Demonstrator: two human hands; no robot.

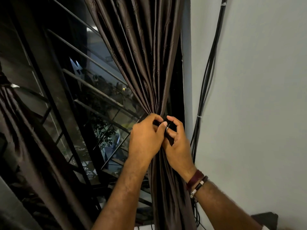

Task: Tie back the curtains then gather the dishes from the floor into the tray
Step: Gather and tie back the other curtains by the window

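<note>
Beside the wall (249,97), left hand (146,140) and right hand (177,146) both gripping the gathered curtain (141,55).

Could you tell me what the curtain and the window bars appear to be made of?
The curtain looks like a dark brown woven satin-type fabric: glossy folds, faint embossed pattern. The window bars seem to be dark painted metal, being thin, straight and rigid, though that is uncertain.

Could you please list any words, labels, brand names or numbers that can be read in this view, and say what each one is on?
There is no readable text in this view.
The curtain that both hands work on carries only a woven pattern, no lettering.
The bracelets on the right wrist show no legible marking.
The cables on the wall bear no print that can be made out.
</note>
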